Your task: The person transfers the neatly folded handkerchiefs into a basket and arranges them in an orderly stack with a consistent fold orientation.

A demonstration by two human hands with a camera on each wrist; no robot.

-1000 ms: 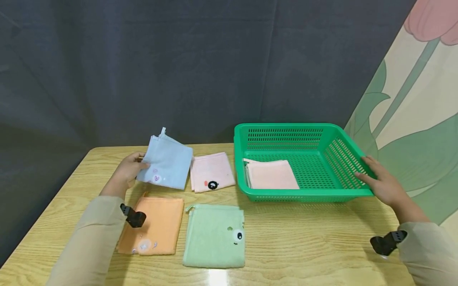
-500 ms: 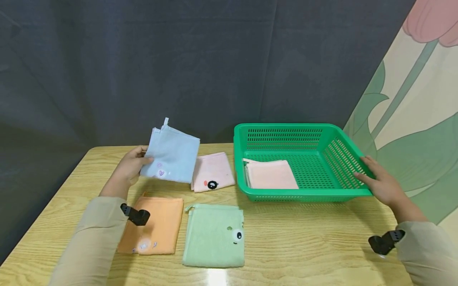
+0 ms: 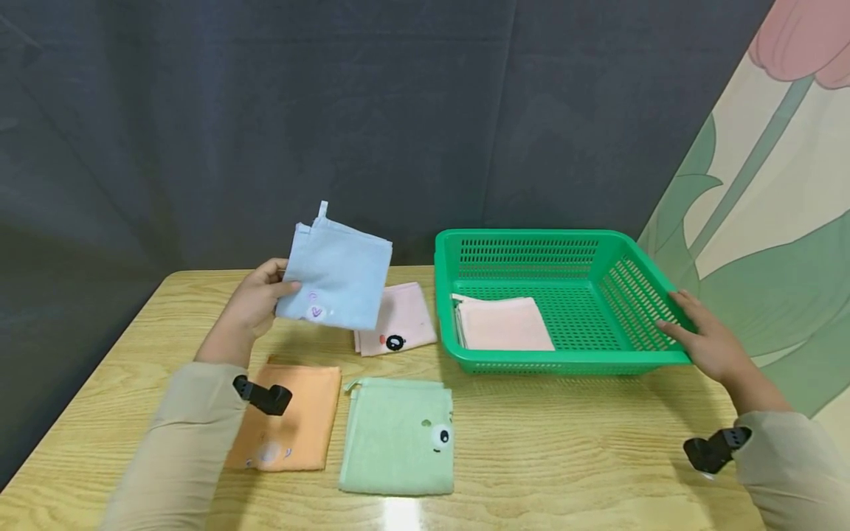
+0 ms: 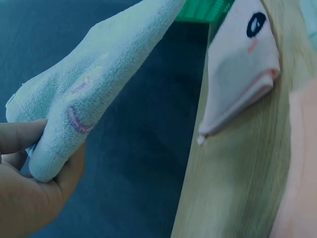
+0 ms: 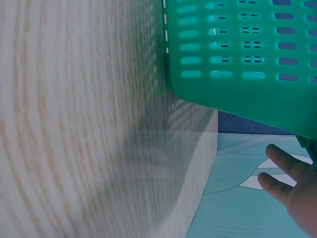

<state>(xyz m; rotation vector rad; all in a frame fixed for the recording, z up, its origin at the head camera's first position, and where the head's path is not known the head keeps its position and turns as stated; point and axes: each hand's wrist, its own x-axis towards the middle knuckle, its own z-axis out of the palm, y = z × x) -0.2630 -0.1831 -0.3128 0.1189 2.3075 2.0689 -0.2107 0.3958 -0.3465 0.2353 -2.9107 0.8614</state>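
My left hand (image 3: 255, 299) pinches the left edge of a folded light-blue hand towel (image 3: 339, 273), thumb on the near face and fingers behind. The towel hangs in the air, tilted, its loop at the top and purple embroidery low down. It partly covers a folded pink hand towel (image 3: 406, 318) on the table. On the right, my right hand (image 3: 717, 346) grips the right rim of a green plastic basket (image 3: 531, 359), thumb inside and fingers outside. In the right wrist view, fingers (image 5: 285, 168) show below the basket's corner. A pale-pink folded towel (image 3: 505, 326) lies inside, at the left.
Nearer me on the wooden table (image 3: 564, 450) lie an orange folded towel (image 3: 308, 405), partly behind my left forearm, and a green one (image 3: 392, 442) with an embroidered eye. A dark curtain (image 3: 332, 110) hangs behind, and a flower-patterned cloth (image 3: 764, 221) stands at the right.
My left hand has raised the blue towel and moved it to the right, so it now overlaps more of the pink towel. The right hand and the basket have stayed put.
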